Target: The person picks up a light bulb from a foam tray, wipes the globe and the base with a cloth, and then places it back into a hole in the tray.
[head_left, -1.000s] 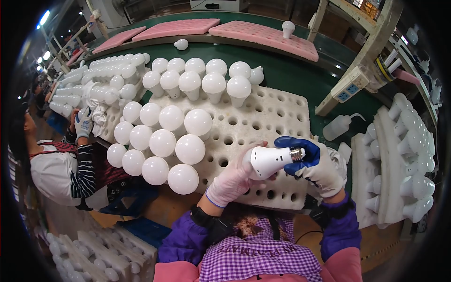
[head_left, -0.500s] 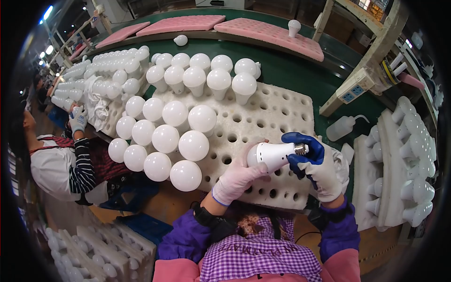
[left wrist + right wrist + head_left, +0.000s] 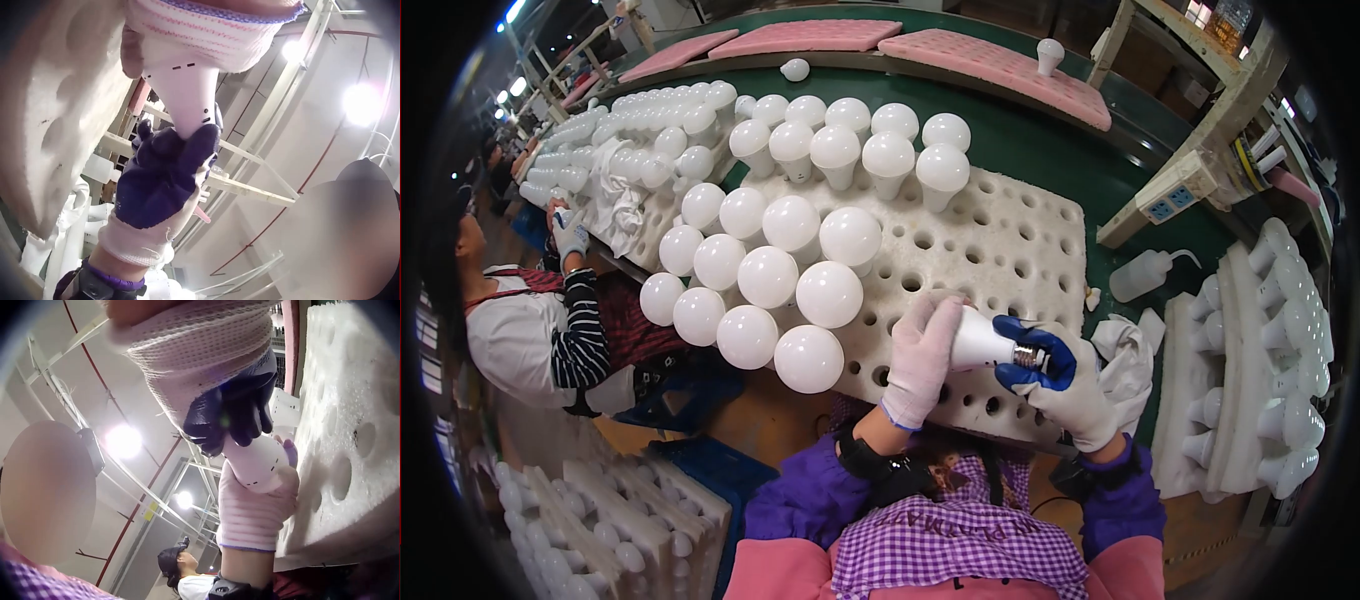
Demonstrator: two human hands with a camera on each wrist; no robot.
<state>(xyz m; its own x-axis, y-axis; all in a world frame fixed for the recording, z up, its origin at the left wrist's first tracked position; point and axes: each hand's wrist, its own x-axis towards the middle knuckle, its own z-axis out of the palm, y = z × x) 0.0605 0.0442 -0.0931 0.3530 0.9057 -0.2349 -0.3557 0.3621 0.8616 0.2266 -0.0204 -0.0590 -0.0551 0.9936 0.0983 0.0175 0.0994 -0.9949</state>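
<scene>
My left hand (image 3: 922,358), in a thin white glove with pink stripes, grips the round end of a white light bulb (image 3: 980,341). The bulb lies sideways over the foam tray (image 3: 1030,225), its metal screw base toward the right. My right hand (image 3: 1068,388), in a white glove with blue-coated fingers, holds the bulb near that base. In the left wrist view the blue fingers (image 3: 169,159) curl about the narrow neck, below the small dark slots of the housing. The right wrist view shows the bulb's housing (image 3: 257,464) between both hands.
Rows of upright bulbs (image 3: 768,276) fill the tray's left part. At right are a crumpled white cloth (image 3: 1125,365), a squeeze bottle (image 3: 1142,275) and stacked foam trays with bulbs (image 3: 1238,370). Pink foam trays (image 3: 1000,75) lie behind. Another person (image 3: 525,330) works at left.
The head view has shifted a little. The bulb has turned, and my left hand now covers more of its round end. My right fingers have closed in around the neck and screw base.
</scene>
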